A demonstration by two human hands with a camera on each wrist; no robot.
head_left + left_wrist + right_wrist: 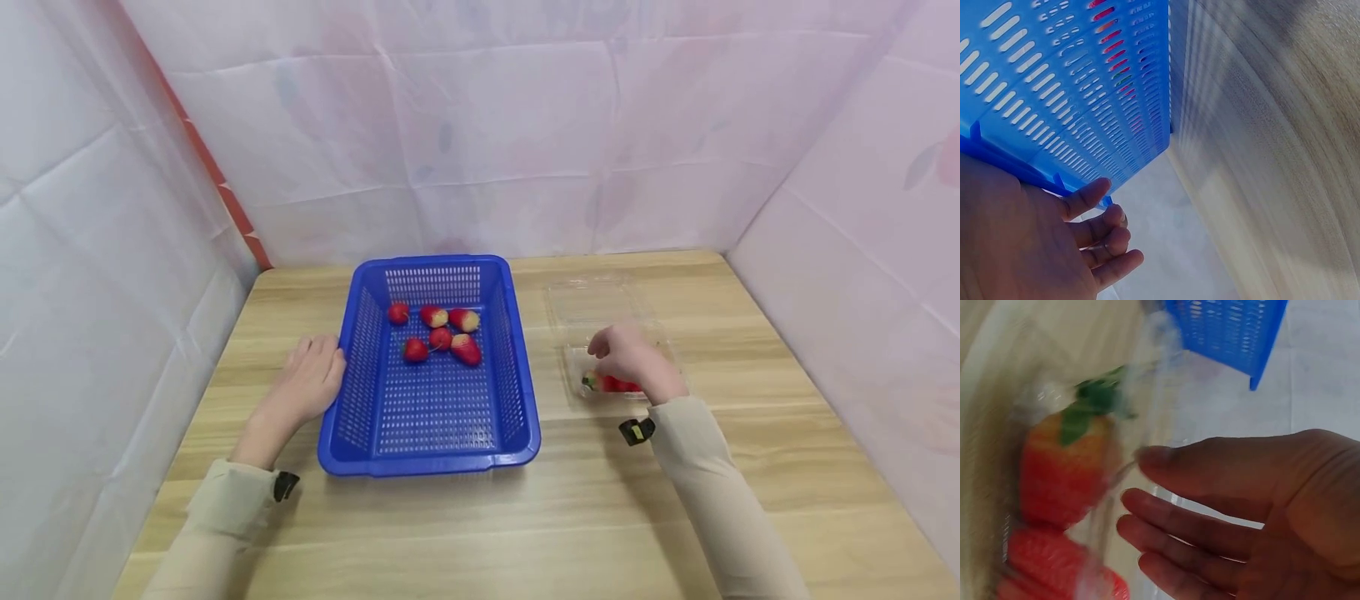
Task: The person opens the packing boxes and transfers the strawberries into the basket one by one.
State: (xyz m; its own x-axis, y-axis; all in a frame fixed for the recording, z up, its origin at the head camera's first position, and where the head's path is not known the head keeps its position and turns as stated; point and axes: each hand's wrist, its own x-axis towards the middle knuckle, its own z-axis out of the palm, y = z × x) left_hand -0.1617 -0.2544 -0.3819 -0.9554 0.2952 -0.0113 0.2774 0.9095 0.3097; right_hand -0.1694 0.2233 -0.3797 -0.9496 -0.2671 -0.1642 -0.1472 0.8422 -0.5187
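My left hand (315,371) lies against the left rim of a blue plastic basket (442,462). In the left wrist view its fingers (1107,234) are loosely bent beside the basket's slotted wall. Inside the basket are several red fruits, among them a strawberry (466,349) with a pale end and a cherry (399,313). My right hand (633,358) hovers over a clear plastic clamshell box (573,362), fingers extended, thumb apart from them. Below it in the box sit a leafy strawberry (1066,469) and more red fruit (1054,562), blurred in the right wrist view. Part of the box is hidden behind the hand.
The box's transparent lid (592,300) is folded back toward the far edge of the wooden table (480,533). Pale cloth walls (487,150) surround the table at the back and both sides. The basket stands left of the box.
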